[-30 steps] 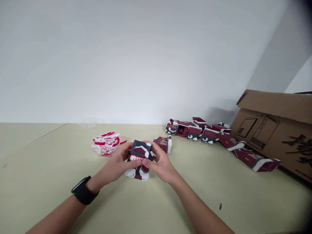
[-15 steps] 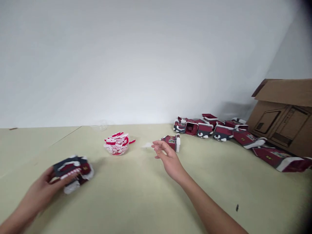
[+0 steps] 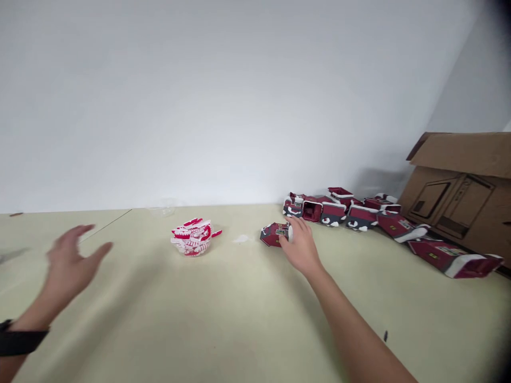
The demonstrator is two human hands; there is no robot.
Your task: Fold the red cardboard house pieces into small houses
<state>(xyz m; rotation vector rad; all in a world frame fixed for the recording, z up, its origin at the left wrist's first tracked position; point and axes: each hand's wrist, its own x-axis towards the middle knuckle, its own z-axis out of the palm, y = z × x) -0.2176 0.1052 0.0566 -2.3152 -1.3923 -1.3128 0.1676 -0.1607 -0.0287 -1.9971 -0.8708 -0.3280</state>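
Observation:
My right hand (image 3: 302,247) is closed around the right end of a small dark red house-shaped box (image 3: 272,234) with white trim. Its thumb is on the near side, and the fingers partly hide the white edge. At the left, my left hand (image 3: 69,263) hovers over the table, blurred, with thumb and fingers spread and nothing in it. Between the hands stands a clear bowl (image 3: 191,250) heaped with red-and-white striped pieces (image 3: 194,232).
Several similar dark red boxes (image 3: 333,213) lie in a row along the wall at the right. Behind them stands a cardboard carton (image 3: 459,197). A clear plastic piece (image 3: 162,208) lies at the back, a whitish patch (image 3: 240,239) near the middle, and a small dark bit (image 3: 385,335) at front right.
The box that was in my left hand is gone from it, and that hand has risen and opened. My right hand has moved right and taken hold of the small house-shaped box.

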